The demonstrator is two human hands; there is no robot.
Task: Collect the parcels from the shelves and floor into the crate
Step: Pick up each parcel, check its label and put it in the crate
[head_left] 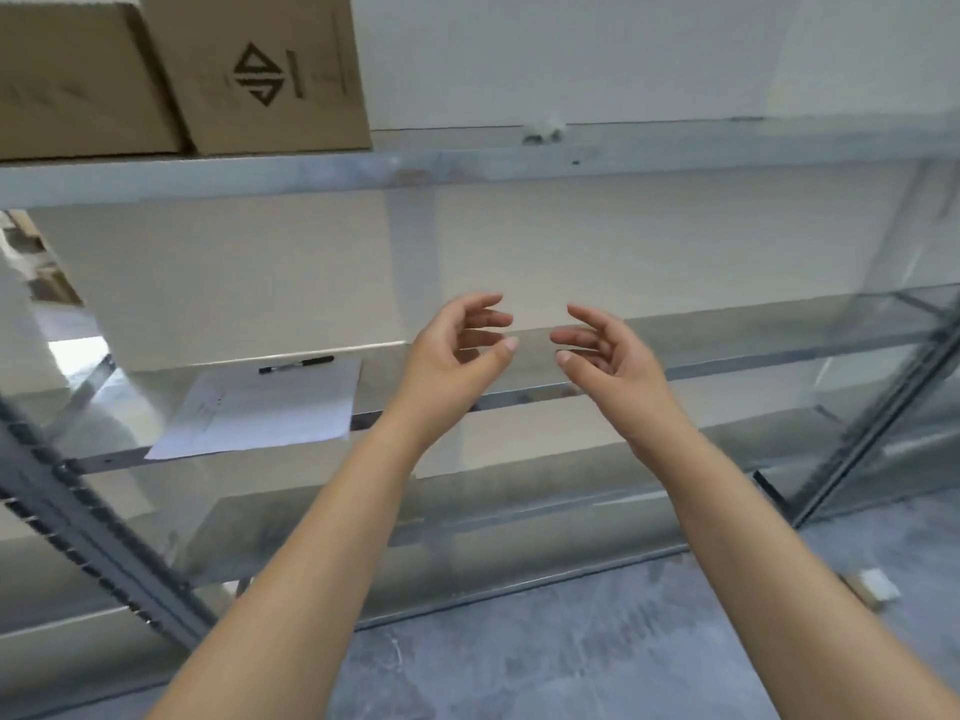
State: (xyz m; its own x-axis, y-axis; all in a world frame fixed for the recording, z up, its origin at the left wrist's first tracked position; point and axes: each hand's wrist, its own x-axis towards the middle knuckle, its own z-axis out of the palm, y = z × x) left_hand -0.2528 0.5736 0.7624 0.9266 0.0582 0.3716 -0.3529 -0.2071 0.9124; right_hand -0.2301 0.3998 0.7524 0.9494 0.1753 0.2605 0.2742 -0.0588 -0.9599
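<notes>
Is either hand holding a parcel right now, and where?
Nothing is held. The left hand and right hand hover with loosely curled fingers, apart, before the shelf.

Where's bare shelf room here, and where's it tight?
Top shelf: bare everywhere right of the printed box; tight at the left, where that box stands beside the plain box. Middle shelf: bare right of the paper sheet and pen, behind the empty left hand and right hand. Lower shelf: nothing visible on it.

Black pen (pixel 296 364) lies along paper sheet's (pixel 270 410) far edge.
</notes>
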